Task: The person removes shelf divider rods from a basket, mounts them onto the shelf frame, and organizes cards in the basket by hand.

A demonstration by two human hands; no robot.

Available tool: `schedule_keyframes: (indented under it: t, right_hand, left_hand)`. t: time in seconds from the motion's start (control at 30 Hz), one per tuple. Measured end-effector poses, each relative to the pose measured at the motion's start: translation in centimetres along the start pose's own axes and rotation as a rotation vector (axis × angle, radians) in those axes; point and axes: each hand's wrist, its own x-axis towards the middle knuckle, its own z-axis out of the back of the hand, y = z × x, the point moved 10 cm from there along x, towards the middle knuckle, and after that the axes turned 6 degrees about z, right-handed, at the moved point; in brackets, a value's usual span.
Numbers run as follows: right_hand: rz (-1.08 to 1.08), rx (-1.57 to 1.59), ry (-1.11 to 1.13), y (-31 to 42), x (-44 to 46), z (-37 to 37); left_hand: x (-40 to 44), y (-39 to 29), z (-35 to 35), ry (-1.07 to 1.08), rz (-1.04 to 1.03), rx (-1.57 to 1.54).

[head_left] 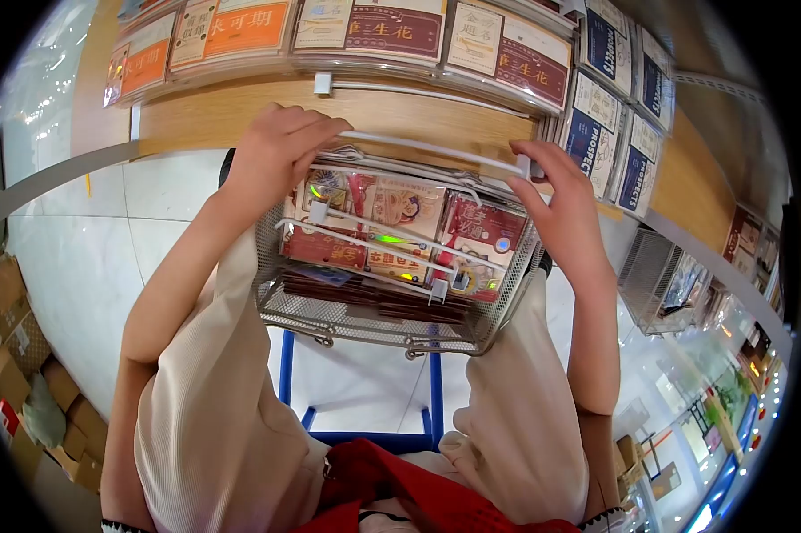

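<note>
Far left of the mesh basket [374,330]: cardboard boxes [14,302], heaped on or near the floor. Nearer on the same side: pale floor tiles [85,293], then one cream trouser leg [214,400], close against the basket's left side. Over the basket's far left corner: left hand [285,147], closed narrowly around the left end of a white rod [436,151], palm down. Rod location: held slightly tilted just past the basket's far edge, spanning from hand to hand. Beyond the basket: wooden shelf [196,124], with orange and maroon boxed packs [365,35] in a row. Inside the basket: red and cream packs [405,204], shiny, lying face up. Across these packs: more white rods [409,238] with block-like ends, lying slantwise. Near the basket's lower wall: dark flat items [356,293], too obscured to identify. At the basket's far right corner: right hand [556,186], thumb and forefinger pinched narrow on the blocky right end of the same rod. Right of the basket: blue-and-white PROSPECTS packs [587,142], stacked; farther right and lower, second mesh basket [649,275], with packets inside.
</note>
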Motion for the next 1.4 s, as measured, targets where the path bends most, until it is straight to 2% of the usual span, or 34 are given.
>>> schedule_keyframes:
  t: [0.1, 0.23, 0.33, 0.5, 0.6, 0.73, 0.8, 0.9, 1.0, 1.13, 1.2, 1.3, 1.37, 1.4]
  right_hand:
    - [-0.062, 0.078, 0.016, -1.7, 1.0, -0.5]
    - [0.009, 0.003, -0.017, -2.2, 1.8, -0.8]
    - [0.048, -0.013, -0.054, -2.0, 2.0, -1.1]
    - [0.108, 0.015, -0.006, -1.9, 1.6, -1.5]
    - [0.135, -0.058, 0.050, -2.7, 1.8, -2.5]
    - [0.184, -0.311, -0.036, -2.6, 2.5, -2.4]
    - [0.267, -0.487, -0.053, -2.1, 2.9, -2.6]
    - [0.231, -0.606, -0.032, -3.5, 3.0, -3.6]
    - [0.292, -0.681, -0.089, -3.3, 2.5, -3.5]
    - [0.303, -0.692, -0.237, -1.7, 1.4, -1.3]
    - [0.271, -0.689, -0.277, -1.6, 0.8, -0.3]
    - [0.298, -0.500, -0.167, -1.5, 0.2, -1.2]
    - [0.208, -0.382, -0.106, -2.9, 0.2, -2.3]
    - [0.164, -0.321, -0.075, -3.5, 0.3, -2.9]
  left_hand:
    - [0.2, 1.0, -0.4, -0.021, 0.032, 0.005]
    - [0.5, 1.7, -1.3, -0.030, 0.062, 0.041]
    - [0.8, 3.1, -2.0, 0.039, 0.239, -0.121]
    - [1.0, 3.4, -2.0, 0.036, 0.224, -0.133]
    - [1.3, 3.4, -2.7, 0.090, 0.230, -0.084]
    - [2.2, 3.8, -4.5, 0.199, 0.294, -0.026]
    - [2.9, 3.6, -5.6, 0.256, 0.254, 0.022]
    - [3.7, 3.3, -6.9, 0.328, 0.211, 0.112]
    - [4.2, 3.5, -7.9, 0.370, 0.186, 0.186]
    - [4.4, 3.6, -7.5, 0.263, 0.108, 0.133]
    - [3.6, 4.6, -5.5, 0.200, 0.215, 0.007]
    - [1.3, 4.6, -3.0, 0.205, 0.379, -0.100]
    - [-0.6, 5.2, -3.1, 0.268, 0.484, -0.132]
    - [-0.7, 4.9, -3.2, 0.266, 0.457, -0.134]
